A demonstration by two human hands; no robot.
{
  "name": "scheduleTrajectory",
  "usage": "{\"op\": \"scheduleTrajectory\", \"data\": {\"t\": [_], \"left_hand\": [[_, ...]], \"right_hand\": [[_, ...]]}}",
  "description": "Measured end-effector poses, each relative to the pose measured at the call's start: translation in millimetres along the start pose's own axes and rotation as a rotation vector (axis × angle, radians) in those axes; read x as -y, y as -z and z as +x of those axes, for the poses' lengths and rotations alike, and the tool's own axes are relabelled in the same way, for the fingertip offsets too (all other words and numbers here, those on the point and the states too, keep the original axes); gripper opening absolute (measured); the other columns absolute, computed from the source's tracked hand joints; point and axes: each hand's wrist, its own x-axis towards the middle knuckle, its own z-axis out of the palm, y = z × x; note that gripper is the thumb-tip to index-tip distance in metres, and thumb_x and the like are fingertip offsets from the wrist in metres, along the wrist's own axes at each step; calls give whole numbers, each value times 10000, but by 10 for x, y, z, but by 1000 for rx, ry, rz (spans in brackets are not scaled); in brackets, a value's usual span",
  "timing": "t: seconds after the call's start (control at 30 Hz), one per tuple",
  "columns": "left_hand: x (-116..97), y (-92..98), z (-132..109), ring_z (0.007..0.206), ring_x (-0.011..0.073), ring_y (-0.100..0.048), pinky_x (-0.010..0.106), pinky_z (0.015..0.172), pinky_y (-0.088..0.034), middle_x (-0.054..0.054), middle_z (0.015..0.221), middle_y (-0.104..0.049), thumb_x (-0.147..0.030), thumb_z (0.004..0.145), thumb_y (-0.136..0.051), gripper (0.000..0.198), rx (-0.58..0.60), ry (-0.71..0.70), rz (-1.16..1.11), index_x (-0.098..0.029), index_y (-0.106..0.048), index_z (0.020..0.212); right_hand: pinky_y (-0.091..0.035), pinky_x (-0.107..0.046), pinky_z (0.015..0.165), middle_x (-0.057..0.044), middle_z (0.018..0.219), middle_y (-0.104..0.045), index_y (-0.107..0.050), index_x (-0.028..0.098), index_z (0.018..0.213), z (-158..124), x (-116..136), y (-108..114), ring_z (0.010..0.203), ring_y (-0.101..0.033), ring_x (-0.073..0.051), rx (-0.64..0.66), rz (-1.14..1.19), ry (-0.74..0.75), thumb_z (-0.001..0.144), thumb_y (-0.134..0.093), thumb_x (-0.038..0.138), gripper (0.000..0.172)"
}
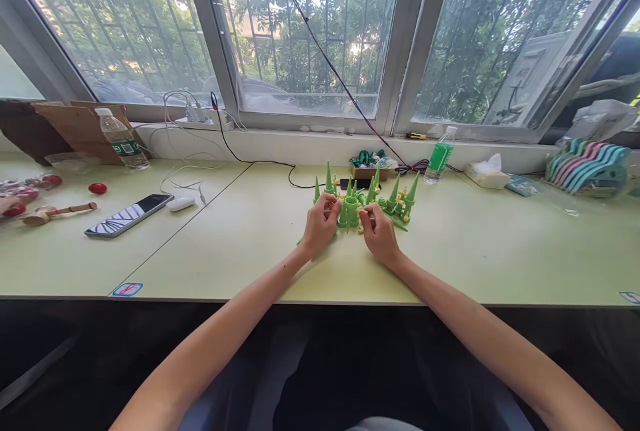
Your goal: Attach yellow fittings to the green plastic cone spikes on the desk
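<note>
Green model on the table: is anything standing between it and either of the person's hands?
Nothing visible is. The left hand and right hand are close in at the green model, on either side of its middle. The tissue pack sits well off to the right.

Spired model [352,211] in smooth plastic
</note>
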Motion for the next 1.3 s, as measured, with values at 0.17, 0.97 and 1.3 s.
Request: {"op": "scheduleTrajectory", "data": {"t": [0.17, 0.97, 1.3], "left_hand": [[51, 5, 9, 463, 70, -345, 213, 456, -271, -42, 602, -437, -520, 895, -547, 375, 17, 36, 11, -188, -458, 745], [-2, -6, -6, 472, 80, -393, 193, 487, -324, -56, 602, -467, -400, 972, -415, 233, 56, 53, 42, -233, -518, 1098], [-69, -32, 7, 305, 67, -352, 190, 340, -245, -59, 478, -510, -607, 931, -426, 407, 165, 268, -256, -204, -479, 917]], "right_hand": [[-360, -231, 470, 33, 658, -472, -455, 220, 878, 1, -1, -2, 493, -429, -111, -4, 5, -3, 976, -429, 475, 274], [-337, -219, 469, 20, 716, -494, -460, 205, 880, -3, 2, -6, 494, -407, -89, -26, 10, 20, 981, -439, 419, 238], [-366, -226, 513, 11, 747, -512, -478, 205, 897, -15, 3, 0, 535, -454, -100, 26, -21, 83, 988, -440, 370, 193]]}}
